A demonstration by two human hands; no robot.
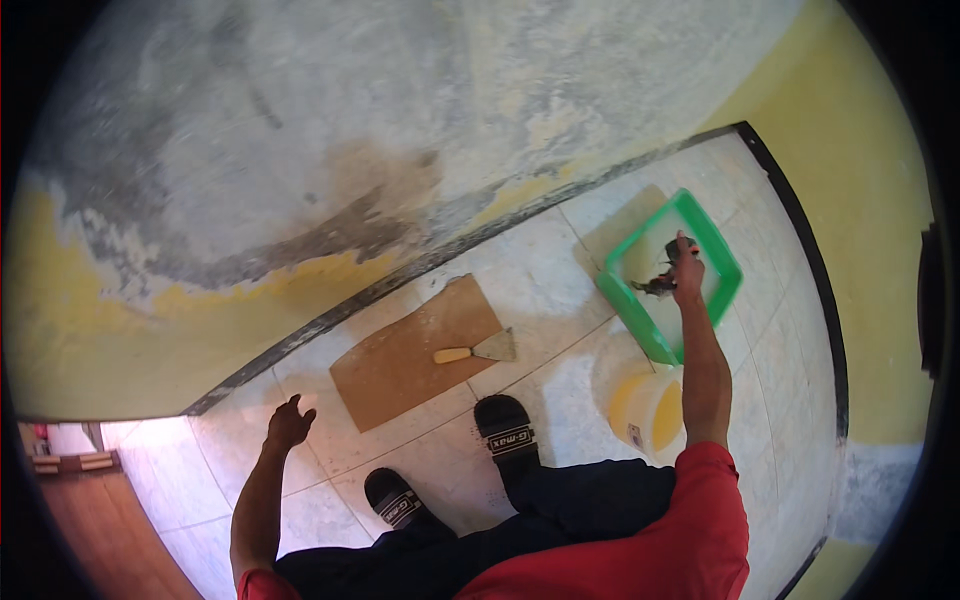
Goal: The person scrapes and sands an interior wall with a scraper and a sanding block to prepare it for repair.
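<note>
My right hand (688, 272) reaches over a green rectangular tray (724, 250) on the floor at the right. Its fingers close on a dark object with small reddish parts (655, 286), whose kind I cannot make out. My left hand (290, 422) hangs open above the floor tiles on the left, fingers apart and holding nothing. Nearest to it lies a brown flat sheet (385, 375), like cardboard or board. On that sheet rests a putty knife (478, 350) with a yellowish handle and a wide metal blade.
A yellowish bucket (645, 410) stands under my right forearm, next to the tray. Ahead is a wall (300, 130) with patchy grey and yellow paint and a dark skirting strip. Another yellow wall (865, 220) bounds the right. Brown wooden furniture (110, 530) shows at lower left.
</note>
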